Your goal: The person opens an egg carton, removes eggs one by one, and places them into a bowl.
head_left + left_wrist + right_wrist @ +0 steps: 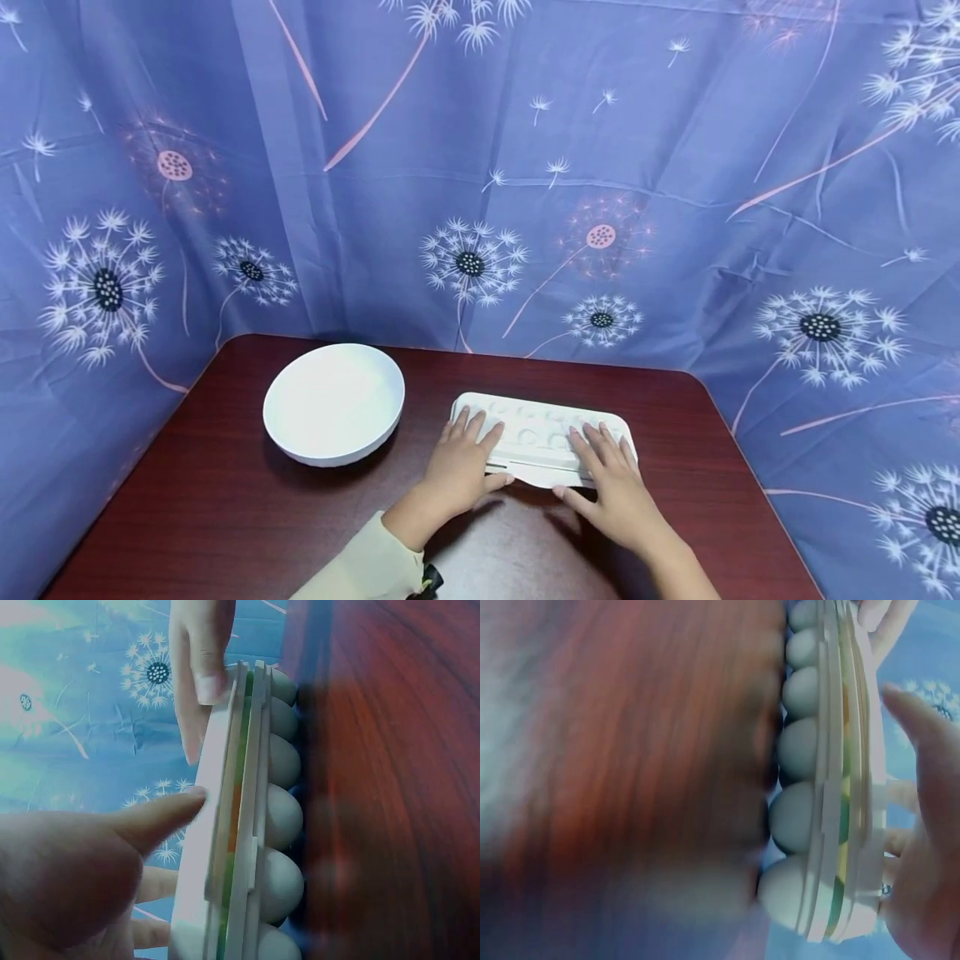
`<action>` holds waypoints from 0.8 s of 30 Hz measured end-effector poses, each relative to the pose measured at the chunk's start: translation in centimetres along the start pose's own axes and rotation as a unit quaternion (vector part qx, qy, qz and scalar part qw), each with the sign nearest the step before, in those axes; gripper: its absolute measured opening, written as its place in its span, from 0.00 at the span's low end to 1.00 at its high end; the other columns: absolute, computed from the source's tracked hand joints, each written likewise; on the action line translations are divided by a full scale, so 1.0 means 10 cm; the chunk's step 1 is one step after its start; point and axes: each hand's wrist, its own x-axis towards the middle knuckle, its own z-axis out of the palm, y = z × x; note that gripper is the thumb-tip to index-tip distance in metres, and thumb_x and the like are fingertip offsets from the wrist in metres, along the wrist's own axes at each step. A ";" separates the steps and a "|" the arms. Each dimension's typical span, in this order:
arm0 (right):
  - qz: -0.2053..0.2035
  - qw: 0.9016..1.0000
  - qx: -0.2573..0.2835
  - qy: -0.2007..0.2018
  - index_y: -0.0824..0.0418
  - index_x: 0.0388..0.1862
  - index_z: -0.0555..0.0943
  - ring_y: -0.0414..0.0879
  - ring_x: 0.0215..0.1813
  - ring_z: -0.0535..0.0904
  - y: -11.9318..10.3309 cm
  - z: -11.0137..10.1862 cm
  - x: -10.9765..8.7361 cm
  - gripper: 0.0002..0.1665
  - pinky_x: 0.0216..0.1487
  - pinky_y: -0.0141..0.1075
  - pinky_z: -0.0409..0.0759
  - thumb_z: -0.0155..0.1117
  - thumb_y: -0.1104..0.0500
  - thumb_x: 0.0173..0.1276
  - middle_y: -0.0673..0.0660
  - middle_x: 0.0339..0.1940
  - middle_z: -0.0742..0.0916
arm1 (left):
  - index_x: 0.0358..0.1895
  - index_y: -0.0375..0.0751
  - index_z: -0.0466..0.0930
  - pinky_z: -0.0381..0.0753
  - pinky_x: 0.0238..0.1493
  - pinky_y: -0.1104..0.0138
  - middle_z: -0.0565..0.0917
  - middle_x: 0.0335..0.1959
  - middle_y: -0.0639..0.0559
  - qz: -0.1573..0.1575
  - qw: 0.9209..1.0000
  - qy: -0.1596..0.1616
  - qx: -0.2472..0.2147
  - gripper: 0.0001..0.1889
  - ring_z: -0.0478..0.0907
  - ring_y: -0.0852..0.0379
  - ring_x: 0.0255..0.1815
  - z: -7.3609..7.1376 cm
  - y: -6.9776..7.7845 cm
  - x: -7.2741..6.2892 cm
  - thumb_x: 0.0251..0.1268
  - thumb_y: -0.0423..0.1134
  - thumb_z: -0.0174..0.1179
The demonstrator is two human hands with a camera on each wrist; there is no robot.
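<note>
A white plastic egg box point(528, 417) with a lid stands on the table, its long side toward me. My left hand point(459, 468) lies on the left part of the lid, fingers spread and fairly straight, thumb by the front edge. On the right part of the lid rests my right hand point(621, 490), fingers also extended. In the left wrist view, rounded cups point(281, 817) line the underside of the box. A narrow gap runs between lid and base, and green and orange contents point(234, 817) show through it. What exactly they are cannot be made out.
A large white bowl point(335, 402) stands to the left of the box, with nothing visible in it. The table point(217, 500) is dark reddish wood. Behind it hangs a blue curtain point(390, 208) with a dandelion print.
</note>
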 end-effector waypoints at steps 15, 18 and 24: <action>0.054 0.997 0.015 0.058 0.60 0.74 0.70 0.73 0.74 0.63 0.17 -0.11 -0.25 0.42 0.76 0.65 0.55 0.73 0.50 0.64 0.70 0.73 0.71 | 0.76 0.45 0.66 0.65 0.72 0.37 0.57 0.79 0.31 -0.042 0.997 0.041 -0.040 0.35 0.55 0.31 0.80 0.02 -0.08 -0.15 0.73 0.61 0.54; 0.076 0.995 0.016 0.066 0.61 0.75 0.68 0.72 0.74 0.63 0.19 -0.11 -0.28 0.43 0.71 0.67 0.60 0.73 0.49 0.64 0.70 0.73 0.70 | 0.78 0.41 0.62 0.67 0.72 0.40 0.56 0.79 0.30 -0.060 0.996 0.043 -0.051 0.38 0.58 0.30 0.79 0.01 -0.12 -0.18 0.73 0.61 0.53; 0.124 0.989 0.025 0.071 0.64 0.79 0.60 0.73 0.70 0.67 0.24 -0.16 -0.33 0.52 0.62 0.69 0.67 0.73 0.47 0.64 0.74 0.71 0.70 | 0.77 0.33 0.60 0.74 0.67 0.42 0.66 0.73 0.28 -0.093 0.991 0.081 -0.054 0.41 0.68 0.31 0.72 0.00 -0.18 -0.24 0.73 0.61 0.54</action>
